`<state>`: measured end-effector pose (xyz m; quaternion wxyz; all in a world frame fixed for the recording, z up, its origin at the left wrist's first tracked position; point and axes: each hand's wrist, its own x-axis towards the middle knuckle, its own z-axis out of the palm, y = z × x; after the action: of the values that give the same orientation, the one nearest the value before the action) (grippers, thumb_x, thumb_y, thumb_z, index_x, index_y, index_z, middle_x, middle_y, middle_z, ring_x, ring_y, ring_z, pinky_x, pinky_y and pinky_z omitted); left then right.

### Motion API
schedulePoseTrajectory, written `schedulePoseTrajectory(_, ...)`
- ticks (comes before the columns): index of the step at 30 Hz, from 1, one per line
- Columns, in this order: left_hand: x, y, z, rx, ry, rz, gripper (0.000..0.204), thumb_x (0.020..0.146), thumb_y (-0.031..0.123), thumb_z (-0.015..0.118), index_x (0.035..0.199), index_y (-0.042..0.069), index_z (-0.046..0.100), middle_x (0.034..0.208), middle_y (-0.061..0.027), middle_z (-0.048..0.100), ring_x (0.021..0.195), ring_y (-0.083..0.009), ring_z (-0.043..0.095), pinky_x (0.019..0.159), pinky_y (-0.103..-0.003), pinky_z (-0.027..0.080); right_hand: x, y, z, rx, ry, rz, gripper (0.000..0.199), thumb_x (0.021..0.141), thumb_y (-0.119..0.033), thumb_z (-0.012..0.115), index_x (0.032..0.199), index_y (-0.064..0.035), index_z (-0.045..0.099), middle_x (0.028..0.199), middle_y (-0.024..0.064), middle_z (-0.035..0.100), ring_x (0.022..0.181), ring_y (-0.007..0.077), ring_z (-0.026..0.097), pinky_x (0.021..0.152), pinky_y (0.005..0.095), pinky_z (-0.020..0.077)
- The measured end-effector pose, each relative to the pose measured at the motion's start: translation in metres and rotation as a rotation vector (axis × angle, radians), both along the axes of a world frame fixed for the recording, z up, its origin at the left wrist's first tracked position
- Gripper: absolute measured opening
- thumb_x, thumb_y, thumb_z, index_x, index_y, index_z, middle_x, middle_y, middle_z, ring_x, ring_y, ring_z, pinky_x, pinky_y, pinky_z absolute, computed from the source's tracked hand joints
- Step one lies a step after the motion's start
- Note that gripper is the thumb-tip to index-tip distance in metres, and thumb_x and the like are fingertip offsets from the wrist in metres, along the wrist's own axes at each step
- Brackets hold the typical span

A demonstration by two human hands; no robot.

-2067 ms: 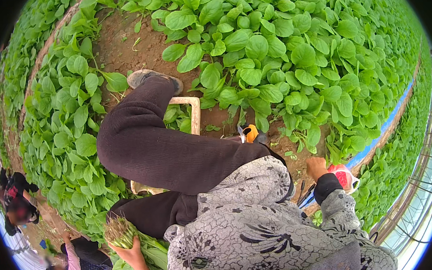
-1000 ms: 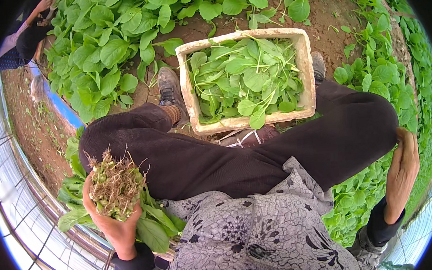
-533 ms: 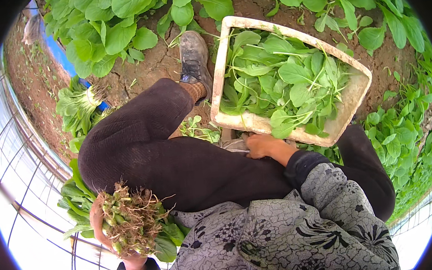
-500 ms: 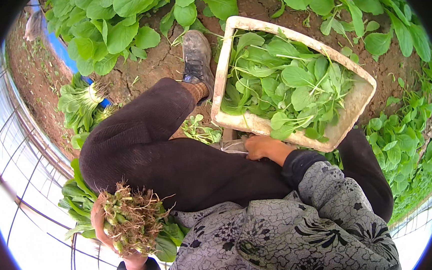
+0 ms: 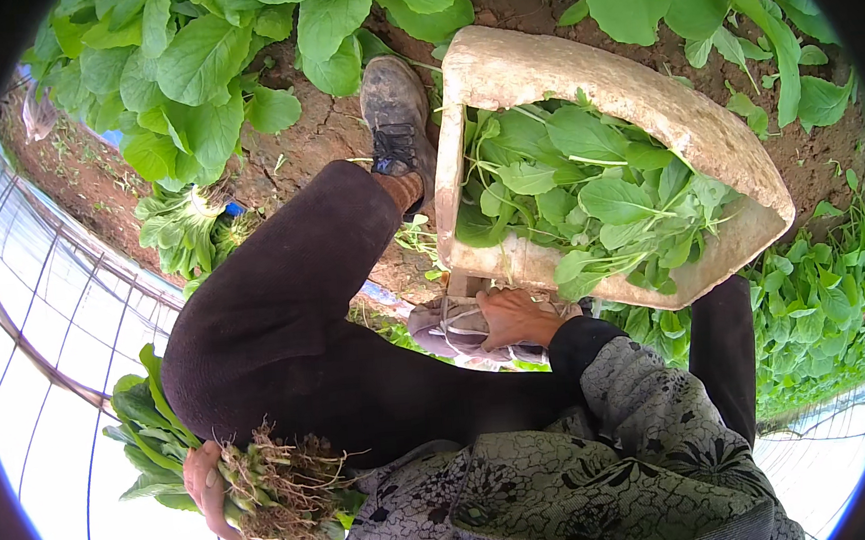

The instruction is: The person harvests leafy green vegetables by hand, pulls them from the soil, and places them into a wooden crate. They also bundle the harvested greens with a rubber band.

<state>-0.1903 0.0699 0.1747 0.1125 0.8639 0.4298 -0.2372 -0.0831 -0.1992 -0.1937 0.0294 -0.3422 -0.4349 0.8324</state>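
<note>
Holding rooted greens: left fingers | right fingers: beside pale box

Greens in crate; bundles left, seemingly on soil.

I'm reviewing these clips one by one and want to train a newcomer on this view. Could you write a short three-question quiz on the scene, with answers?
1. What lies loose inside the pale box?
2. Which hand grips the rooted bunch: a) left, b) right, c) both?
3. True or false: the right hand is outside the box.

Key:
1. Green leaves.
2. a, the left hand.
3. True; it is below the near rim.
</note>
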Motion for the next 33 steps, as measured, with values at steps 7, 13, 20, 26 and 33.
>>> schedulePoseTrajectory(7, -0.049, 0.03, -0.008, -0.028, -0.076, -0.308, 0.076, 0.082, 0.04, 0.068, 0.141, 0.005, 0.034, 0.14, -0.0216, 0.044, 0.129, -0.038, 0.043, 0.109, -0.052, 0.035, -0.08, 0.002, -0.024, 0.035, 0.015, -0.303, 0.076, 0.062, -0.042, 0.076, 0.112, 0.0092, 0.052, 0.09, 0.0246, 0.066, 0.089, 0.0385, 0.065, 0.077, 0.0446, 0.0526)
schedulePoseTrajectory(13, -0.086, 0.007, -0.045, 0.002, -0.324, 0.341, 0.105, 0.071, 0.063, 0.073, 0.141, -0.004, 0.033, 0.137, -0.0218, 0.047, 0.12, -0.0336, 0.054, 0.103, -0.045, 0.043, -0.114, 0.013, -0.037, 0.238, -0.155, -0.205, 0.055, 0.069, -0.042, 0.075, 0.106, -0.0024, 0.069, 0.096, 0.017, 0.07, 0.086, 0.0328, 0.069, 0.069, 0.0495, 0.0549)
schedulePoseTrajectory(20, -0.095, -0.019, -0.038, 0.0, -0.482, -0.313, 0.084, 0.066, 0.028, 0.084, 0.134, -0.002, 0.046, 0.124, -0.0244, 0.056, 0.115, -0.0403, 0.054, 0.101, -0.051, 0.042, -0.033, 0.028, 0.141, 0.779, -1.222, -0.869, 0.023, 0.067, -0.014, 0.066, 0.087, -0.0025, 0.067, 0.079, 0.0095, 0.065, 0.076, 0.0263, 0.067, 0.057, 0.0378, 0.051)
schedulePoseTrajectory(26, -0.073, -0.02, -0.047, 0.013, -0.59, -0.523, 0.096, 0.057, 0.021, 0.091, 0.136, -0.004, 0.041, 0.125, -0.0241, 0.056, 0.114, -0.0385, 0.054, 0.103, -0.047, 0.039, -0.019, -0.157, 0.331, 0.83, -1.82, -2.182, 0.025, 0.087, 0.003, 0.054, 0.111, 0.0025, 0.063, 0.087, 0.0123, 0.063, 0.076, 0.0199, 0.063, 0.067, 0.0287, 0.0506)
schedulePoseTrajectory(33, 0.004, -0.049, -0.047, -0.241, -0.573, -0.579, 0.089, 0.065, -0.003, 0.083, 0.14, -0.004, 0.035, 0.135, -0.0201, 0.051, 0.123, -0.0277, 0.05, 0.109, -0.04, 0.037, -0.225, -0.314, 0.079, -0.682, -1.037, -3.265, 0.023, 0.092, -0.005, 0.052, 0.11, 0.0053, 0.061, 0.084, 0.0079, 0.065, 0.067, 0.0151, 0.064, 0.063, 0.0265, 0.0507)
